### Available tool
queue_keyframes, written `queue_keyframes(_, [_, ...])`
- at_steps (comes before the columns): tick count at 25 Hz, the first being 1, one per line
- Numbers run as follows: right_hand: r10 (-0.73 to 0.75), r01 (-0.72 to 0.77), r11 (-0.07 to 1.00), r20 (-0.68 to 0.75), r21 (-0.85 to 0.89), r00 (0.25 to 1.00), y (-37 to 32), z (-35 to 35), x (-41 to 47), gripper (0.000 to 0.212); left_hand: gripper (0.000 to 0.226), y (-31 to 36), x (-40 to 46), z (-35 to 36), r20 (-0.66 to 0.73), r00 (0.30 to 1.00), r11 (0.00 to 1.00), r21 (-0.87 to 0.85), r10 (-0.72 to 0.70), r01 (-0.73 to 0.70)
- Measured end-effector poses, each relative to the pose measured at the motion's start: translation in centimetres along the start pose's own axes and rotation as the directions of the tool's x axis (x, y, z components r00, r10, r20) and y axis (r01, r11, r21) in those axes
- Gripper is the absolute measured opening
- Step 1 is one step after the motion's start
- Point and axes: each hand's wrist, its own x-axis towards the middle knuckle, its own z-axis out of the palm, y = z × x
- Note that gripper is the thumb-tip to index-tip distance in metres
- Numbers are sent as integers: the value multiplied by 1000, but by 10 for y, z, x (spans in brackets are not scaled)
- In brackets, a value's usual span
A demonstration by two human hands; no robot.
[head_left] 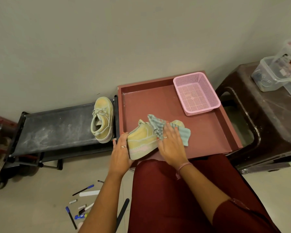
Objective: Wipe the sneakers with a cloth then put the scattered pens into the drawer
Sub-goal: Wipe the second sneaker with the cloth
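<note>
A pale yellow-green sneaker [142, 142] lies on its side at the front of the open maroon drawer [208, 132]. My left hand [122, 152] grips its heel end. My right hand [172, 145] presses a striped blue-grey cloth [158, 126] flat against the sneaker's upper. The second sneaker [102, 119] stands upright on the dusty black rack [57, 125] to the left, untouched. Several pens and markers [82, 200] lie scattered on the floor at the lower left, beside my left forearm.
An empty pink mesh basket [196, 94] sits in the drawer's back right corner. A dark brown stool [265, 121] on the right carries clear plastic boxes [275, 73]. My maroon-clad knees fill the lower middle. A wall runs close behind everything.
</note>
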Motion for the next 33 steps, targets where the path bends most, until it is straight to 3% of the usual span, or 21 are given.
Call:
queue_keyframes(3, [343, -348, 932, 67, 98, 937, 5, -9, 14, 66, 83, 7, 2, -2, -17, 1000, 1000, 5, 25, -25])
queue_keyframes(4, [392, -401, 906, 84, 139, 916, -9, -9, 16, 66, 82, 9, 2, -3, -18, 999, 1000, 4, 31, -31])
queue_keyframes(5, [339, -346, 926, 69, 152, 938, -27, -10, 14, 61, 80, 10, 2, -4, -20, 999, 1000, 1, 31, -31])
queue_keyframes(7, [69, -102, 962, 137, 254, 988, -61, -12, 2, 49, 72, 13, 2, -4, -25, 1000, 1000, -28, 6, -7])
queue_keyframes(9, [-153, 70, 932, 211, 357, 965, -66, -15, -11, 52, 70, 15, 1, -4, -24, 999, 997, -70, -23, 21])
queue_keyframes(10, [-191, 111, 936, 217, 335, 957, -55, -14, -8, 52, 72, 15, 0, -5, -22, 999, 996, -78, -34, 33])
queue_keyframes(12, [-132, 98, 974, 162, 202, 978, -22, -12, 1, 52, 79, 16, -1, -6, -21, 999, 996, -76, -46, 44])
queue_keyframes(15, [174, -207, 958, 169, 198, 970, 33, -23, 18, 45, 82, 16, 0, -7, 0, 998, 996, -71, -58, 58])
queue_keyframes(19, [440, -512, 658, 269, 552, 857, 40, -29, 41, 38, 90, 14, 7, -6, 48, 992, 993, 22, -119, 118])
queue_keyframes(22, [503, -577, 575, 305, 580, 808, 28, -18, 47, 62, 116, 28, 20, -9, 118, 969, 962, 196, -217, 191])
queue_keyframes(24, [588, -618, 492, 290, 613, 756, 25, -15, 42, 67, 143, 44, 29, -10, 204, 903, 923, 158, -378, 351])
queue_keyframes(26, [618, -625, 432, 292, 650, 730, 31, -14, 37, 53, 154, 60, 40, -3, 222, 860, 886, 55, -460, 460])
queue_keyframes(28, [630, -635, 302, 351, 711, 693, 44, -5, 29, 35, 143, 73, 49, 4, 162, 858, 873, 83, -488, 481])
queue_keyframes(30, [640, -648, 126, 438, 751, 632, 47, -6, 16, 34, 122, 73, 56, 8, 81, 883, 882, 146, -463, 449])
queue_keyframes(33, [612, -578, -130, 524, 805, 592, 32, -25, -12, 36, 105, 52, 62, 9, 73, 932, 933, 80, -356, 350])
